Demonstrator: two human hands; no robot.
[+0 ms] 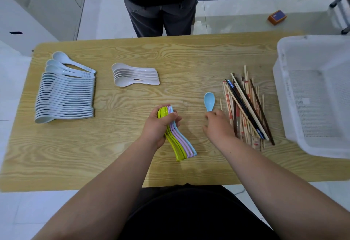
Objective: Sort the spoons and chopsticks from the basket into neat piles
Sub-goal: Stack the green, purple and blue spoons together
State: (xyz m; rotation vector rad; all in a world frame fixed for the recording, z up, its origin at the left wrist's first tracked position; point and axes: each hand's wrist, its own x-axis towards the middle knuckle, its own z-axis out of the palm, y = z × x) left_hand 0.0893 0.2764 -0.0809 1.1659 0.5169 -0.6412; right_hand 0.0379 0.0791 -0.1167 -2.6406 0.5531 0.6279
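- While the left grip (161, 126) is clamping round the coloured spoons (180, 141), a nested green, pink and blue stack over the middle of the table (113, 154), the right grip (217, 126) is curling its fingers onto the handle of the blue spoon (209, 101).
- Judging from this, the coloured pile is nearing completion; the next move is calling for nesting this spoon against the stack's blue side, bowls aligned.
- Just right of that hand, the chopsticks (246, 111) are lying crossed and loose, not yet tidied.
- At the right edge, the basket (284, 65) is looking emptied.
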